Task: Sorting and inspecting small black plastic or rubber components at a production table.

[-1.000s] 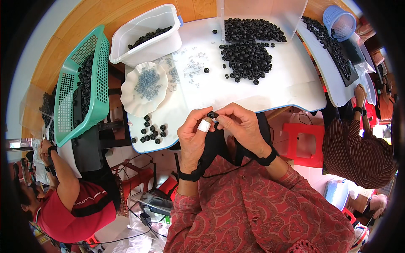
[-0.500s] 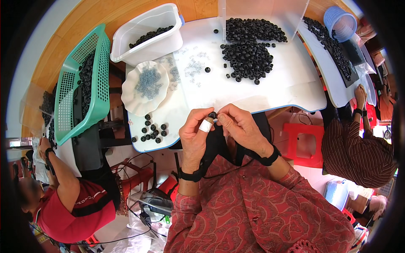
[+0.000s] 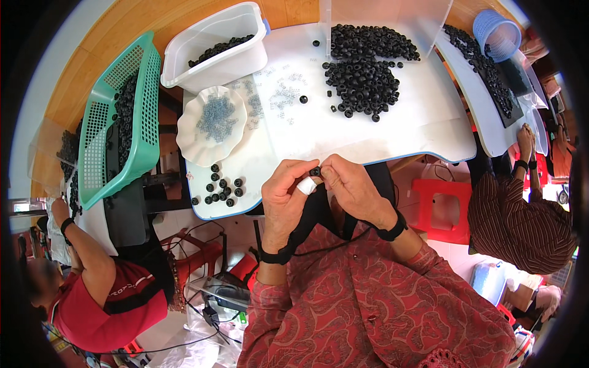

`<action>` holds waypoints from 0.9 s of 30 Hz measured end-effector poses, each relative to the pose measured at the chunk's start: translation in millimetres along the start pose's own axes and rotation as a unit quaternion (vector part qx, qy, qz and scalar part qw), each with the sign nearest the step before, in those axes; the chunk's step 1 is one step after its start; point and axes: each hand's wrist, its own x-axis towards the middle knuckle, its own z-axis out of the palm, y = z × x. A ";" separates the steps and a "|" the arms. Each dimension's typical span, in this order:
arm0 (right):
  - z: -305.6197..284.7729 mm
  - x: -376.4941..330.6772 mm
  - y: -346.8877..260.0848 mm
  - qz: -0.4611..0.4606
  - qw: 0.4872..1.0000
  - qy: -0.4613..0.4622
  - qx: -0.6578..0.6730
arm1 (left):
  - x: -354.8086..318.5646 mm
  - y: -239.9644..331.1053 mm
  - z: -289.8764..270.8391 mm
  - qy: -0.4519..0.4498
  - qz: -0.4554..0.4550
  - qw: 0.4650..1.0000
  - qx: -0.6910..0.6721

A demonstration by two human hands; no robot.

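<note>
Just off the table's front edge, my left hand (image 3: 284,195) pinches a small round black part (image 3: 315,172) between forefinger and thumb. White tape wraps that thumb. My right hand (image 3: 354,189) is closed in a pinch against the part's right side; whatever its fingertips hold is hidden. On the white table (image 3: 392,135) lies a large heap of similar black parts (image 3: 362,86). A scalloped white dish (image 3: 190,138) holds many tiny clear bluish pieces (image 3: 216,116), with more scattered beside it. Several black parts (image 3: 222,191) sit at the table's left front corner.
A white tub (image 3: 202,78) and a green basket (image 3: 150,138), both with black parts inside, stand at the left. A clear panel (image 3: 386,12) rises behind the heap. Co-workers sit at both sides. A red stool (image 3: 432,208) is at the right.
Both hands have drawn slightly closer together. The right fingertips have shifted and now press near the black part, which has turned a little in the left fingers.
</note>
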 end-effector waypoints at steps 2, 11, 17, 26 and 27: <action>2.5 -0.8 -0.7 -0.035 0.998 0.027 -0.038 | 1.1 1.3 -1.4 -0.006 0.004 1.000 0.007; 1.1 -0.3 -5.8 -0.165 0.963 0.077 -0.197 | -2.2 7.7 -0.8 -0.010 -0.031 0.999 -0.035; -7.6 -0.3 -8.0 -0.144 0.982 0.041 -0.118 | -3.7 13.4 2.5 -0.015 0.029 0.997 0.075; -13.5 -1.9 -22.3 -0.210 0.958 0.048 -0.192 | -6.9 26.1 3.7 -0.012 0.006 1.000 0.023; -14.4 -2.0 -24.9 -0.220 0.952 0.047 -0.206 | -8.0 26.9 4.0 -0.012 -0.006 1.000 -0.002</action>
